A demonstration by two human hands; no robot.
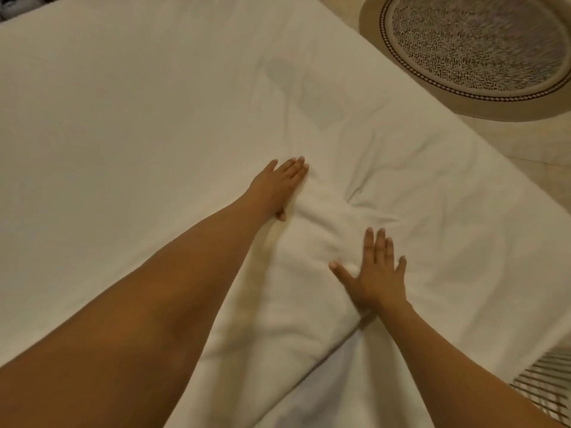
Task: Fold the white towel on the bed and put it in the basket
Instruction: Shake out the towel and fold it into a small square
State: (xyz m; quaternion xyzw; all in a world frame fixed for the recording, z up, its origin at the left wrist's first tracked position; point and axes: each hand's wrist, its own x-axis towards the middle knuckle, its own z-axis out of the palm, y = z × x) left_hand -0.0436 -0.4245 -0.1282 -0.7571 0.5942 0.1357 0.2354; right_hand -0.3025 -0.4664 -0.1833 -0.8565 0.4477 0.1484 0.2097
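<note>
The right hand (pixel 375 273) is laid flat, fingers spread, on the white towel (pixel 321 233) at centre frame, pinning it smooth. Beyond, the left hand (pixel 278 185) is pressed open against its far edge on the bed (pixel 123 118).

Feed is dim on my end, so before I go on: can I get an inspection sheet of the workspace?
Surface: bed, white sheet, creased toward its right side.
Job's things: towel, white, bunched in a long band on the bed; fold state unclear. Basket, only ribbed slats at the lower right edge, likely it.
Clutter: nothing seen.
Grippers: left hand flat on the towel's far end, fingers straight; right hand flat on its near part, fingers spread.
Cables: nothing seen.
Surroundings: round patterned rug on a pale floor, upper right; dark blurred items at the top left corner.
</note>
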